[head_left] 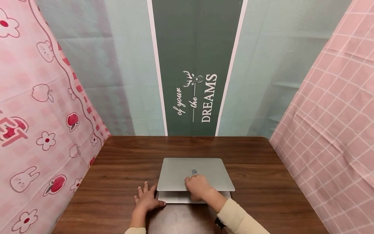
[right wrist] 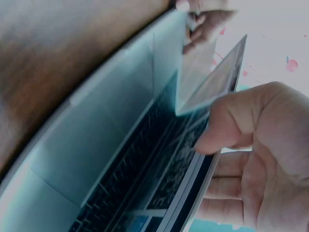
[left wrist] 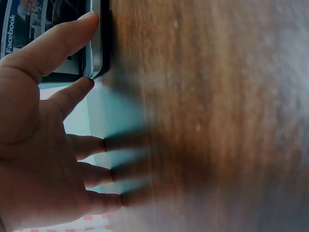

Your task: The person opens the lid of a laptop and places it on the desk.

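Observation:
A silver laptop [head_left: 175, 175] lies on the table, its lid partly raised over the base [head_left: 170, 197]. My right hand [head_left: 198, 187] pinches the middle of the lid's front edge, the thumb on the screen side and the fingers over the outer side, as the right wrist view shows. The keyboard [right wrist: 123, 171] lies under the slanting lid. My left hand [head_left: 147, 198] is spread at the base's left front corner. In the left wrist view its thumb and index finger touch that corner [left wrist: 96, 53], while the other straight fingers reach onto the tabletop.
The brown wooden table [head_left: 125, 156] has rounded far corners. Pink printed cloth [head_left: 58, 130] hangs on the left, pink checked cloth [head_left: 327, 130] on the right, and a green curtain [head_left: 198, 39] with white lettering behind. A dark watch [head_left: 219, 223] sits on the right wrist.

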`<state>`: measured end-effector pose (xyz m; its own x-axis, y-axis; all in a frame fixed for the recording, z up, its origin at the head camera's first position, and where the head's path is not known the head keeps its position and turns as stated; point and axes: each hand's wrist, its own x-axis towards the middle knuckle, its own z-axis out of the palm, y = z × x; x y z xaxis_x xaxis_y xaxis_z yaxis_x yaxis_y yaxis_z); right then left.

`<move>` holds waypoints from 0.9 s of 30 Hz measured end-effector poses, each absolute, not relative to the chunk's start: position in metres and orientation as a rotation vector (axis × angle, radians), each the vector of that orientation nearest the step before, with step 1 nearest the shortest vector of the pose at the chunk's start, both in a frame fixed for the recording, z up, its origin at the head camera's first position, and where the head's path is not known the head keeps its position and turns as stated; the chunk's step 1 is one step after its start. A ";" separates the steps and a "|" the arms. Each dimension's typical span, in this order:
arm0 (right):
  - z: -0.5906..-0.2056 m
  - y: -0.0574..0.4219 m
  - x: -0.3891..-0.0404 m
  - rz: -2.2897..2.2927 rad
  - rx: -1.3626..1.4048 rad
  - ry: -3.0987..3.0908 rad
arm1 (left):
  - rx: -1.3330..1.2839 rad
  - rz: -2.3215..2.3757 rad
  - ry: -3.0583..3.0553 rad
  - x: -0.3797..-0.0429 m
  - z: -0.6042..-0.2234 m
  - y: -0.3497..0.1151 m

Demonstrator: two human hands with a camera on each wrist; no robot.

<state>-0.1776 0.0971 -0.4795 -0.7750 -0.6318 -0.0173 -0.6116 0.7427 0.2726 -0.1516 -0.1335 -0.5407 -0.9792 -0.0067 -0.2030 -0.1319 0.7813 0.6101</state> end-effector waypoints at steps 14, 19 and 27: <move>-0.455 0.110 -0.192 -0.222 1.075 -2.830 | -0.087 0.913 2.836 -0.153 -0.543 -0.131; -0.448 0.113 -0.196 -0.198 1.081 -2.834 | -0.101 0.918 2.837 -0.153 -0.544 -0.131; -0.431 0.119 -0.206 -0.029 1.061 -2.817 | -0.114 0.926 2.837 -0.155 -0.546 -0.130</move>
<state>-0.2064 0.1189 -0.4315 -0.7440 -0.6580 0.1160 -0.6555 0.7525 0.0639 -0.1554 -0.1297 -0.5458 -0.9851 -0.0238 -0.1705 -0.1199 0.8058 0.5799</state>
